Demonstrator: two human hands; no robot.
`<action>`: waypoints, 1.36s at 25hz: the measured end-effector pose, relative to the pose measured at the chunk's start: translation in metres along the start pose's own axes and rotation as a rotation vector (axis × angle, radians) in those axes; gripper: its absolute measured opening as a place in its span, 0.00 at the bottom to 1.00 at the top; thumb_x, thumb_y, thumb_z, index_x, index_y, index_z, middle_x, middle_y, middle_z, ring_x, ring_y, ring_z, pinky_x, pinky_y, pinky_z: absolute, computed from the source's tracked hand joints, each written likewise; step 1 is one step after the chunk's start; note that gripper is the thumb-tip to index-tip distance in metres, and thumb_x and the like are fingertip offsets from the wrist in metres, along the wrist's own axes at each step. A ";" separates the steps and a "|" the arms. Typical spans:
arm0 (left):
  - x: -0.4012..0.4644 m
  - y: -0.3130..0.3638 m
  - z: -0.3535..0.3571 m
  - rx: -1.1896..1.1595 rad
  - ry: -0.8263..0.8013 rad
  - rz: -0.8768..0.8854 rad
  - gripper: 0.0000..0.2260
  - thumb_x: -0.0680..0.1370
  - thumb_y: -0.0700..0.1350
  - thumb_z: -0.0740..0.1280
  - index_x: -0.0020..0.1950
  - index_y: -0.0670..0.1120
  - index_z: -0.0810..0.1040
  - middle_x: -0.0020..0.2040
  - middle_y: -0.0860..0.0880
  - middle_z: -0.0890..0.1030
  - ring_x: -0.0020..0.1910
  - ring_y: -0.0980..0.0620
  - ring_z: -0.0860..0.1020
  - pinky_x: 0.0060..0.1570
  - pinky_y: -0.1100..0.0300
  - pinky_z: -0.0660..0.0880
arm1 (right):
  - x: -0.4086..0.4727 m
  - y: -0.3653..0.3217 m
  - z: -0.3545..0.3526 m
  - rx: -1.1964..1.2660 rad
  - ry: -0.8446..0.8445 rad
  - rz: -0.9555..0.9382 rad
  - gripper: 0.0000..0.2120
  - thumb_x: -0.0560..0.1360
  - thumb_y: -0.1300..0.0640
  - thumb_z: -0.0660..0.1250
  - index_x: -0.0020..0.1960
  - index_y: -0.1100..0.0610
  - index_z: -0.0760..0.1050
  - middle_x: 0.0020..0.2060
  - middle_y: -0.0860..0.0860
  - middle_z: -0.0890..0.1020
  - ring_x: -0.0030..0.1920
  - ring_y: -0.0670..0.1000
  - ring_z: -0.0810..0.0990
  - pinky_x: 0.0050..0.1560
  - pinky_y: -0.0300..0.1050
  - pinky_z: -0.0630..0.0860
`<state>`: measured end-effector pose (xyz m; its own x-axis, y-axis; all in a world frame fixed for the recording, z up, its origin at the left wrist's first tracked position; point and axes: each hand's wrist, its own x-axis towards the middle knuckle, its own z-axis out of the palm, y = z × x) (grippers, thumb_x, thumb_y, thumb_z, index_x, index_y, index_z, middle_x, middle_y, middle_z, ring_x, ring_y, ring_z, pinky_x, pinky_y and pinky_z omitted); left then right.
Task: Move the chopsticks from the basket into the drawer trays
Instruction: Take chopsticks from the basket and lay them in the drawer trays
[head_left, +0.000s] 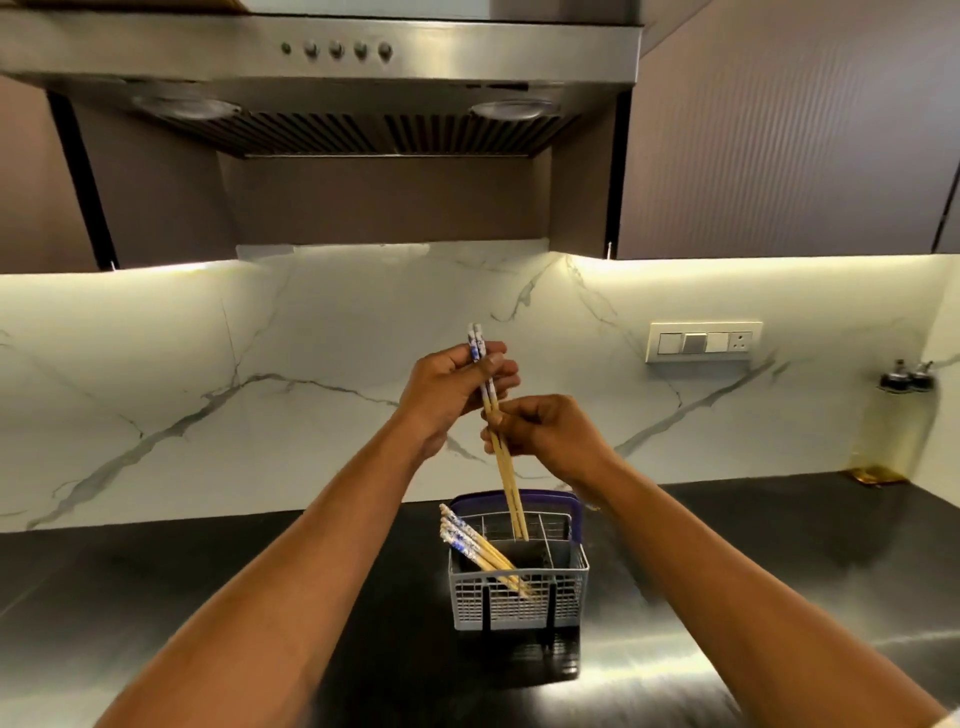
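Note:
A grey wire cutlery basket (519, 605) with a purple handle stands on the dark steel counter. Several wooden chopsticks (475, 545) with blue-and-white tops lean out of its left side. A pair of chopsticks (506, 478) is held nearly upright above the basket, its thin tips down among the basket's back compartments. My left hand (449, 397) grips the pair near its patterned top. My right hand (545, 434) pinches the same pair lower down on the bare wood. No drawer or tray is in view.
The counter (208, 597) runs left and right of the basket, backed by a white marble wall. A switch plate (704, 342) is on the wall at right. A glass oil bottle (891, 426) stands far right. A steel range hood (332, 67) hangs overhead.

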<state>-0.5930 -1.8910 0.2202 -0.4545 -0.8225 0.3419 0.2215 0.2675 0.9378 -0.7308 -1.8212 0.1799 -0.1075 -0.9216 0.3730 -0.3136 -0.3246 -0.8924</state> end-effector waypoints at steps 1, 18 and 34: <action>-0.002 0.004 -0.003 -0.080 0.013 -0.028 0.08 0.79 0.39 0.67 0.58 0.43 0.81 0.50 0.43 0.86 0.50 0.46 0.86 0.53 0.53 0.82 | -0.010 0.004 0.001 0.012 -0.031 0.054 0.08 0.78 0.59 0.68 0.52 0.62 0.83 0.44 0.58 0.87 0.46 0.55 0.87 0.53 0.49 0.83; -0.278 -0.235 -0.010 -0.404 0.051 -0.817 0.09 0.80 0.37 0.64 0.59 0.40 0.78 0.49 0.41 0.84 0.45 0.47 0.85 0.49 0.52 0.83 | -0.344 0.171 0.128 0.135 -0.054 0.883 0.08 0.77 0.62 0.69 0.44 0.54 0.85 0.40 0.55 0.87 0.44 0.55 0.86 0.53 0.54 0.83; -0.364 -0.352 -0.043 -0.287 0.602 -1.228 0.07 0.80 0.38 0.65 0.57 0.39 0.79 0.52 0.39 0.83 0.50 0.43 0.83 0.57 0.46 0.79 | -0.377 0.249 0.203 -0.812 -0.138 1.189 0.07 0.80 0.58 0.64 0.56 0.59 0.77 0.47 0.52 0.83 0.44 0.48 0.83 0.40 0.36 0.79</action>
<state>-0.4688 -1.7072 -0.2368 -0.0649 -0.5600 -0.8259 0.1574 -0.8231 0.5457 -0.5766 -1.5977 -0.2341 -0.6058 -0.5831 -0.5414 -0.5492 0.7988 -0.2457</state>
